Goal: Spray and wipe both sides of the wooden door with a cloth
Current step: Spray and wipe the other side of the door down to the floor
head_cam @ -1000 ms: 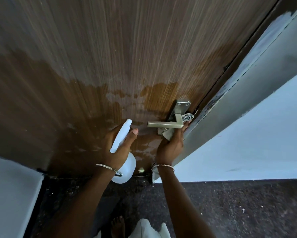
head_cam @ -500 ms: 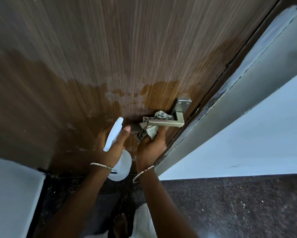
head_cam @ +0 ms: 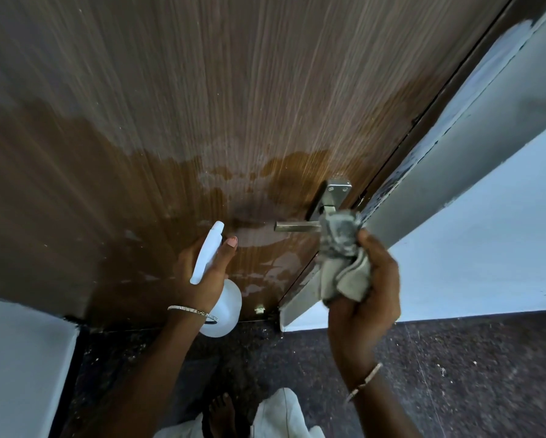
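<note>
While the door [head_cam: 233,90] fills most of the view, seen close up from above, its lower half is marked by a darker, damp patch [head_cam: 158,191] with pale streaks around the handle [head_cam: 297,227].

A white bottle [head_cam: 224,308] is held in the left hand [head_cam: 199,273], low in front of the door and left of the handle. Its neck is wrapped by the fingers [head_cam: 227,248], one of them laid along the nozzle head, which is pointed up towards the wood. The round body of the bottle is seen below the wrist.

A crumpled grey cloth [head_cam: 344,257] is gripped in the right hand [head_cam: 363,298], with the fingers curled tightly round its bunched lower part. The upper end of the cloth is raised over the inner end of the metal lever, just below the plate [head_cam: 336,192], so that this end is covered from view. Whether the metal is actually touched cannot be told. The free end of the lever is left bare and is pointed towards the bottle.

A grey frame [head_cam: 455,172] is seen just right of the door, and a pale wall [head_cam: 486,248] beyond it. A dark speckled floor [head_cam: 455,374] is spread below. A thin bangle [head_cam: 191,311] is worn on each wrist. A bare foot [head_cam: 222,415] and a white garment [head_cam: 278,412] are seen at the bottom edge.
</note>
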{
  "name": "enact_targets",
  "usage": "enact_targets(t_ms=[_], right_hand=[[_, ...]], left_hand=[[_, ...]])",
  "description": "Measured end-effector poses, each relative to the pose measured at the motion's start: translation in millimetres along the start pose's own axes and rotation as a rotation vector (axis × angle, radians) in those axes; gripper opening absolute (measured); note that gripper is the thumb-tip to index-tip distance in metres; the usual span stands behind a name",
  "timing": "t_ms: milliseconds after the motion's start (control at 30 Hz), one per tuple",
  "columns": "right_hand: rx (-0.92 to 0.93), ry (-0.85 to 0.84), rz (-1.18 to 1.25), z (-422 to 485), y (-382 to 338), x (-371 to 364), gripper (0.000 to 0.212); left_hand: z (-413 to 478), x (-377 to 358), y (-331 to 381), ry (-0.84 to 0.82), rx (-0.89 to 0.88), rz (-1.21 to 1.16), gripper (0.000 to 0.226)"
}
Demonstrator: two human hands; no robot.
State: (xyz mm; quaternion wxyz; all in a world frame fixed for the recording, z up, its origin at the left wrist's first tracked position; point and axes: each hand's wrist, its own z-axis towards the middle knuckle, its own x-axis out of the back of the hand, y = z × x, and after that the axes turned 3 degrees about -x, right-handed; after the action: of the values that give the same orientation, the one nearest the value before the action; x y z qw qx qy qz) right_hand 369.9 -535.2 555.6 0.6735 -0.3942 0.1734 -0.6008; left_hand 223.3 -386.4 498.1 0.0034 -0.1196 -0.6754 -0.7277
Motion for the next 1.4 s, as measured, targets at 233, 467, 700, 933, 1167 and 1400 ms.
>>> enact_targets(t_ms=[233, 467, 700, 933, 1167, 1400], right_hand=[[0.509, -0.478, -0.424, 48, 65, -53, 0.044], [0.69, -0.185, -0.467, 57, 68, -98, 0.046], [0.823, -0.296, -0.489, 46, 49, -120, 0.015], [0.494, -0.395, -0.001, 57, 12, -94, 0.039], [0.766, -0.546, -0.329, 76, 83, -60, 0.039], [0.741, -0.625, -0.369, 83, 71, -68, 0.029]], left_hand=[[-1, 5, -10, 0.017, 0.027, -0.031, 0.07], [-7, 16, -6, 0.017, 0.056, -0.067, 0.064], [-12, 20, 5, 0.043, -0.031, -0.017, 0.031], [-22, 20, 15, 0.104, 0.01, -0.048, 0.025], [-41, 3, 24, 0.161, -0.021, 0.001, 0.038], [-83, -33, 38, 0.373, 0.002, 0.002, 0.045]])
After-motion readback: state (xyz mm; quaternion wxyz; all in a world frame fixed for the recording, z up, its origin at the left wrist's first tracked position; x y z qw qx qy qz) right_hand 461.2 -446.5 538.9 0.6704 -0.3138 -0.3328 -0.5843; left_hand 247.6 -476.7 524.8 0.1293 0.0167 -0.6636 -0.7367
